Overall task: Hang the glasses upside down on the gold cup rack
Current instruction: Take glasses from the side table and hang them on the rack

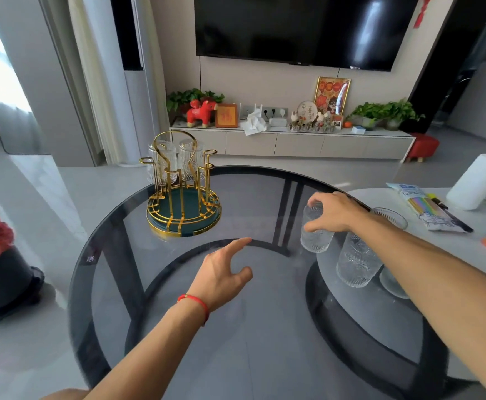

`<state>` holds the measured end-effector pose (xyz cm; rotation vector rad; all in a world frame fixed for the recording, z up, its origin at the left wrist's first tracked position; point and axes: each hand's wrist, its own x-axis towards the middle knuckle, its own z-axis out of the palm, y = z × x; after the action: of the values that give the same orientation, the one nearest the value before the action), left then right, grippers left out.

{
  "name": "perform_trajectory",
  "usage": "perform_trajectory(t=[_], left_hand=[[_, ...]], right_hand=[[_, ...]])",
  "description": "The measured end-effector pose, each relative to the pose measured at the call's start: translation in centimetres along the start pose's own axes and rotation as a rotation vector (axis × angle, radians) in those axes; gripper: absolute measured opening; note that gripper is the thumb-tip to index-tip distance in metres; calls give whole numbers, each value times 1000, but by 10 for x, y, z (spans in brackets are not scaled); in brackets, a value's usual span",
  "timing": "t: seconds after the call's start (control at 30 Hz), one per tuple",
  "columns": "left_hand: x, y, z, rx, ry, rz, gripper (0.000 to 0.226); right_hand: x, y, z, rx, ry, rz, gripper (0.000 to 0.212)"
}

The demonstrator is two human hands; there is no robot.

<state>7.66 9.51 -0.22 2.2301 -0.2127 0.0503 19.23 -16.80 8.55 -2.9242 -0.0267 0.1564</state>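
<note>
ribbed glass (316, 232) under right hand (332, 212) — left hand (221, 272) apart.

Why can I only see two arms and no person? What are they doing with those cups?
The camera sits on the person's head and looks down, so you see only their arms. The right hand has its fingers around the top of a clear glass standing on the round glass table. The left hand is open and holds nothing. Another glass waits beside the first. At the back of the table stands the gold cup rack, with two glasses already hanging on it upside down.
</note>
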Motion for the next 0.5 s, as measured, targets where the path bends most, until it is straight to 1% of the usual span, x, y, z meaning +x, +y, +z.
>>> perform_trajectory(t=[0.07,0.1,0.13,0.2,0.23,0.27,0.3,0.33,0.37,0.43,0.5], left_hand=[[5,4,-3,-62,-8,-55,47],[6,6,-4,-125,-12,-87,41],[9,8,-4,-239,-26,-129,39],[12,11,-7,-608,-87,-259,44],[13,12,-11,-809,-112,-328,46],[14,13,-16,-972,-106,-369,47],[15,12,-20,-1055,-73,-392,48],[17,9,-25,-1053,-21,-403,51],[19,6,-29,-976,36,-398,54],[24,2,-38,-782,118,-333,57],[29,3,-44,-665,137,-227,56]], right_hand=[[-7,-16,-1,57,-38,-101,70],[-10,-25,-1,134,-67,-134,69],[-13,-33,-2,249,-104,-157,69],[-20,-49,-1,531,-232,-207,73],[-22,-55,0,633,-297,-228,74],[-25,-60,1,679,-344,-247,73],[-26,-64,1,665,-365,-265,70],[-27,-69,1,584,-364,-289,66],[-28,-75,1,456,-355,-314,65],[-32,-90,6,219,-346,-363,75],[-36,-107,15,132,-291,-428,88]])
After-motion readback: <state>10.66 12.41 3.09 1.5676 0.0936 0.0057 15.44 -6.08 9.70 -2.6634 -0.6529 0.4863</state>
